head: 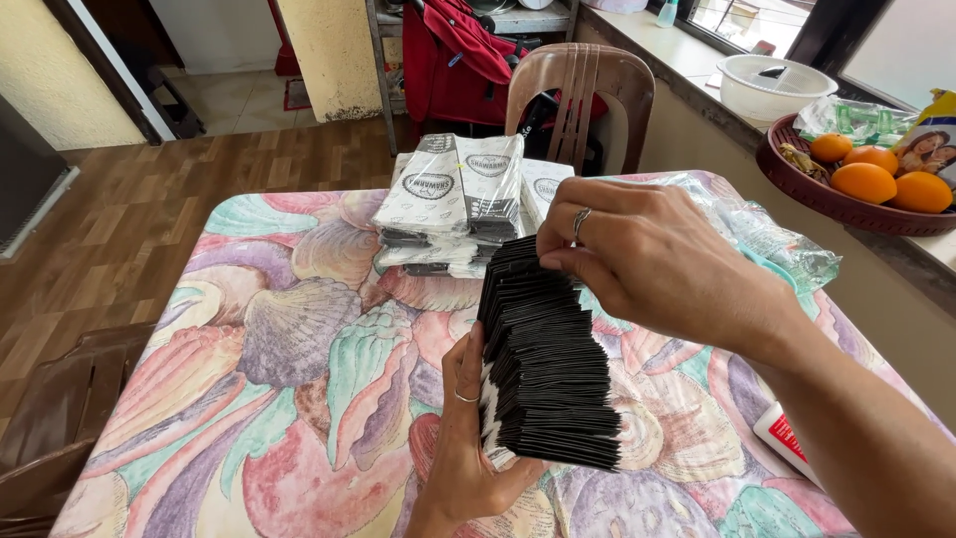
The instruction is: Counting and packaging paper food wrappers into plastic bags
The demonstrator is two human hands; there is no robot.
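Stack of black packets [546,359]: a thick, fanned pile of flat black packets is held on edge over the middle of the table, slightly tilted, its lower end near the table's front edge.
Left hand [466,438]: it is wrapped round the lower left side of the stack, thumb pressed to the side and fingers hidden beneath; a ring is worn on the thumb.
Right hand [637,254]: it is brought in from the right over the top of the stack, fingers bent and pressed together on the uppermost packets, which are pinched at their top edge; a ring is seen on one finger.
Table [289,339]: it is covered by a cloth printed with pastel shells.
White and grey bags [453,199]: several bundles are piled at the far side of the table, just behind the stack.
Clear plastic wrapping [767,239]: it is left crumpled at the right edge of the table, behind the right hand.
Chair [583,85]: a brown plastic chair is pushed in at the far side.
Basket of oranges [856,179]: it is set on the counter to the right, with a white bowl [777,85] beyond it.
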